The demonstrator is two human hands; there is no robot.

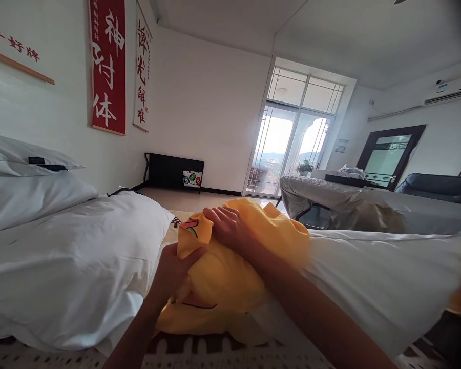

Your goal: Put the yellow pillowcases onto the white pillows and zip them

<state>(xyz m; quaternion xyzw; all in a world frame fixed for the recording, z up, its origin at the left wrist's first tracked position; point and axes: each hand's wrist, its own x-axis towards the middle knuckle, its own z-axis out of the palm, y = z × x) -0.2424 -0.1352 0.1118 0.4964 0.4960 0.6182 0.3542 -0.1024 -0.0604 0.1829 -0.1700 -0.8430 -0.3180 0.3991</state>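
Note:
A yellow pillowcase [230, 271] with a red, green and black print lies bunched in front of me. My left hand [172, 274] is closed on its near left edge, thumb on top of the cloth. With fingers curled, my right hand [230, 225] grips the same cloth a little farther away, near the printed corner. To the right, a white pillow [376, 277] lies against the yellow cloth; whether part of it is inside cannot be seen. Another white pillow [111, 256] lies just left of my left hand.
More white pillows [26, 189] are stacked at the left. Beneath everything is a brown and cream patterned cloth [200, 351]. A table under a plastic cover [330, 192] stands at the right back, beside a dark sofa [438, 187]. A black folded board [169, 171] leans at the far wall.

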